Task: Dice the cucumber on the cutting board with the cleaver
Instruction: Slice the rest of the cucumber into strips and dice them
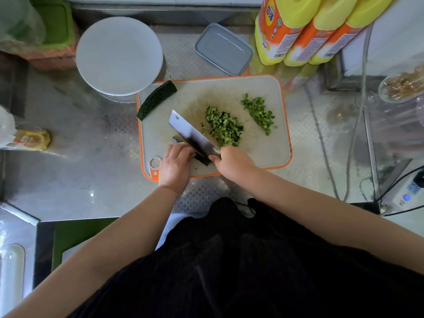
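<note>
Far to the left of the left hand (175, 165), a small yellow-labelled jar (33, 140) lies on the steel counter (91, 161), with bare counter between it and the cutting board (259, 154). Beyond the left hand, past the board's far left corner, stands one white bowl (119, 56), its rim reaching just over that corner. One uncut cucumber piece (157, 100) lies tilted along the board's left edge, its near end hanging past the orange rim.

The left hand rests on the board's near left part, close to the hanging hole, fingers curled down over dark cucumber strips (181, 140) that show just beyond the fingertips. The cleaver (192, 134) stands between the two hands, blade slanting away and to the left, its edge down beside the left fingers. The right hand (231, 162) is wrapped round the cleaver's handle at the board's near edge; the hands sit close together but apart.

Just beyond the right hand lies one heap of diced cucumber (223, 127), touching the blade's right face. A second, smaller heap (259, 113) lies farther right, with bare board between the two heaps and out to the right rim. Beyond the board sits one grey lidded container (223, 49). To its right stand three yellow oil bottles (307, 31) in a row, close to the board's far right corner.
</note>
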